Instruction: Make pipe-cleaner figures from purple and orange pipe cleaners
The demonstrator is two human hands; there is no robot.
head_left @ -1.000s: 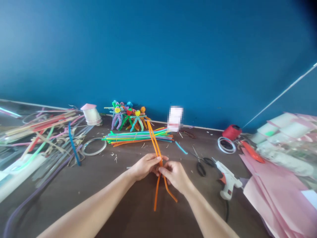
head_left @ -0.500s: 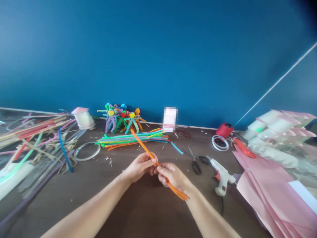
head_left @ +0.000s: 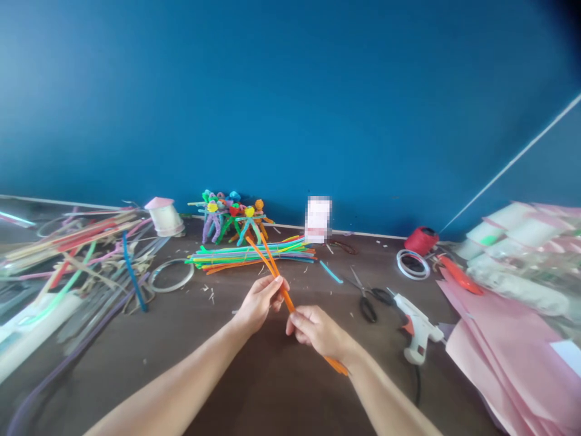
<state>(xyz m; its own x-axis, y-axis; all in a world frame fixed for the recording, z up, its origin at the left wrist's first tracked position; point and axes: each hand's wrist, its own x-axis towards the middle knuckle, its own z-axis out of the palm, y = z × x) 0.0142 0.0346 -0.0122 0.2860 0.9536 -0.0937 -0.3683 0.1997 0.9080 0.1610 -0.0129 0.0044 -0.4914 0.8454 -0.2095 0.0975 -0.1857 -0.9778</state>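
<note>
My left hand (head_left: 261, 304) and my right hand (head_left: 315, 332) meet above the brown tabletop. Both grip orange pipe cleaners (head_left: 279, 284). Their upper ends splay apart in a narrow V, pointing toward the far side, and a lower end sticks out beneath my right hand. The fingers of my two hands are a little apart, and part of the orange length is hidden in my grip. Just beyond the V's tips lies a bundle of multicoloured pipe cleaners (head_left: 249, 257), tied around the middle, with a group of pipe-cleaner figures (head_left: 229, 221) behind it.
Black-handled scissors (head_left: 367, 306) and a white glue gun (head_left: 417, 327) lie to the right, beside pink paper sheets (head_left: 508, 357). A red spool (head_left: 421, 241) and a tape ring (head_left: 412, 264) sit behind them. A wire hoop (head_left: 171, 276) and a heap of strips (head_left: 77, 260) lie left.
My hands have moved apart slightly. The orange pipe cleaners now splay into a V instead of lying together, and their long ends point to the far side, with less showing below my right hand.
</note>
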